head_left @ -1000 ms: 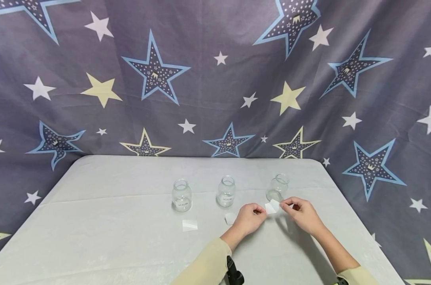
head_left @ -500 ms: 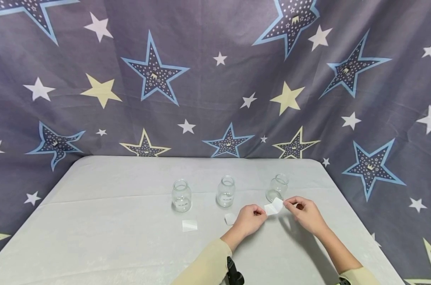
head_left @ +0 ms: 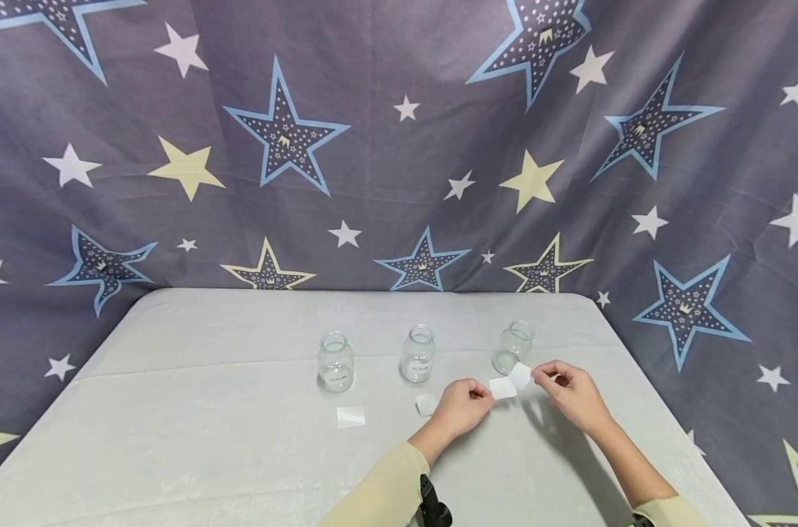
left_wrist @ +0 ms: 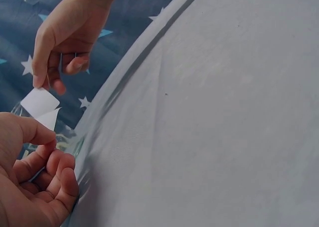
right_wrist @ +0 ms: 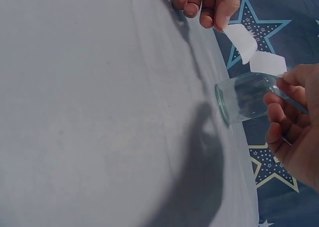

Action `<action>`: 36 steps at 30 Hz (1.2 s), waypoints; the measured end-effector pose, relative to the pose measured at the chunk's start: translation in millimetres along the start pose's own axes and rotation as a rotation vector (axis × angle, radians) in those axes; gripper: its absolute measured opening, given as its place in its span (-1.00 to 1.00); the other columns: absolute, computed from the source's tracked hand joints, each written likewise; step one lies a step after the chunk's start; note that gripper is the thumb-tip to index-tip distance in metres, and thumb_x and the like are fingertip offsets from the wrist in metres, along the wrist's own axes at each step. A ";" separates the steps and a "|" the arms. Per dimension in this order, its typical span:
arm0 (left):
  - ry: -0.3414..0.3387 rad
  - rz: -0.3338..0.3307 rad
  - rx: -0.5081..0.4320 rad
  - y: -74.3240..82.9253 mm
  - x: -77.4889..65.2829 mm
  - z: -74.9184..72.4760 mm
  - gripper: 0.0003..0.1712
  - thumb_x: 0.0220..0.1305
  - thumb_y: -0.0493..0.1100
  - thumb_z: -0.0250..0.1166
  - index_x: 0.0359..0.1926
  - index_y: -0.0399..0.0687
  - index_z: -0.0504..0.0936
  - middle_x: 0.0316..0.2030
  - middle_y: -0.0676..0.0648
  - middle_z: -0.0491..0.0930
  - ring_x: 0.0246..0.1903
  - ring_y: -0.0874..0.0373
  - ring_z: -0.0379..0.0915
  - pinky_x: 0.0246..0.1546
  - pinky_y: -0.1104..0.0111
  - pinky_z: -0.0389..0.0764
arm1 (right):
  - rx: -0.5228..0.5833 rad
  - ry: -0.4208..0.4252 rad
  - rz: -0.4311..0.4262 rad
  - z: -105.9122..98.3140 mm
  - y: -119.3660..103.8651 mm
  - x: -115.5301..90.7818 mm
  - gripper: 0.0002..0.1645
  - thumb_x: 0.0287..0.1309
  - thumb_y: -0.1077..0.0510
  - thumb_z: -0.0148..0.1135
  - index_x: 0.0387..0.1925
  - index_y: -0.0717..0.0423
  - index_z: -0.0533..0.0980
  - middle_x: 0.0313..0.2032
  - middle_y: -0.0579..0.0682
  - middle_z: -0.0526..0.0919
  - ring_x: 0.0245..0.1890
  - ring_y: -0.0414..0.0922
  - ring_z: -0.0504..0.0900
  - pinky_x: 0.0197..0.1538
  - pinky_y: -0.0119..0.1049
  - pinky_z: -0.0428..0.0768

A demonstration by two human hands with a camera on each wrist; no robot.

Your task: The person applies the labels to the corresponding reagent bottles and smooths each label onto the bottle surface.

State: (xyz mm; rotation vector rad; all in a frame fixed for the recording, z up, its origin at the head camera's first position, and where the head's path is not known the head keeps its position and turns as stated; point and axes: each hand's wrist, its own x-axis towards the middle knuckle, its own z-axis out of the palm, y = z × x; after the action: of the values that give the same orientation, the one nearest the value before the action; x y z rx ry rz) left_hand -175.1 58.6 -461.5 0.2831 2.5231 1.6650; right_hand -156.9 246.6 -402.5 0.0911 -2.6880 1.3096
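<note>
My left hand (head_left: pixel 461 406) pinches a small white backing paper (head_left: pixel 502 388) between thumb and index finger. My right hand (head_left: pixel 573 395) pinches a white sticker label (head_left: pixel 520 375) by its edge, fingers curled. Both pieces are plain on the sides I see, so label and backing are hard to tell apart. In the right wrist view the label (right_wrist: pixel 268 63) and the curling backing paper (right_wrist: pixel 241 40) meet only near their corners. Just behind the hands stands a clear glass jar (head_left: pixel 513 344), open-topped, partly behind the label.
Two more glass jars, one in the middle (head_left: pixel 419 351) and one on the left (head_left: pixel 336 359), carry printed white labels low on their fronts. Two white paper pieces lie in front, one flat (head_left: pixel 351 417), one curled (head_left: pixel 426 405). A starry curtain (head_left: pixel 373 146) backs the cloth-covered table (head_left: pixel 208 439).
My right hand has moved slightly to the right, pulling the label away from the backing paper, so the gap between the hands is wider. My left hand stays almost still.
</note>
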 end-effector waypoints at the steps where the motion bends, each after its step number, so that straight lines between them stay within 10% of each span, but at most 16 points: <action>1: 0.000 -0.002 0.001 -0.2 -0.1 0.3 -0.94 0.03 -0.22 0.27 -0.48 -0.11 0.64 -0.55 0.09 0.55 -0.52 0.38 0.31 -0.43 0.53 0.39 | 0.001 -0.002 0.001 -0.6 -1.2 -0.6 -0.81 0.17 0.26 0.18 -0.30 0.37 0.57 -0.62 -0.25 0.47 -0.69 -0.34 0.37 -0.57 -0.43 0.43; 15: -0.013 0.004 0.023 -0.1 -0.2 1.0 -0.94 0.02 -0.24 0.26 -0.50 -0.11 0.64 -0.57 0.09 0.53 -0.54 0.38 0.30 -0.46 0.53 0.38 | 0.030 0.005 0.006 2.6 35.4 8.8 -0.73 0.20 0.09 0.20 -0.28 0.27 0.58 -0.53 -0.14 0.62 -0.68 -0.32 0.41 -0.56 -0.40 0.45; 36: -0.057 0.015 0.222 5.8 -5.2 -5.3 -0.92 -0.03 -0.23 0.30 -0.59 -0.04 0.68 -0.62 0.12 0.55 -0.61 0.35 0.28 -0.56 0.53 0.33 | 0.009 -0.034 0.012 1.7 -7.8 -5.3 -0.80 0.18 0.24 0.17 -0.29 0.36 0.56 -0.64 -0.21 0.43 -0.73 -0.36 0.34 -0.59 -0.42 0.41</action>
State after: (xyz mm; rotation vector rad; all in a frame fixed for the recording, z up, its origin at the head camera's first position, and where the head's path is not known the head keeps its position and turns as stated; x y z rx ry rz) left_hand -170.5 54.9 -454.1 0.3630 2.6697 1.3604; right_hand -150.9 240.3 -398.3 0.0994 -2.7157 1.3353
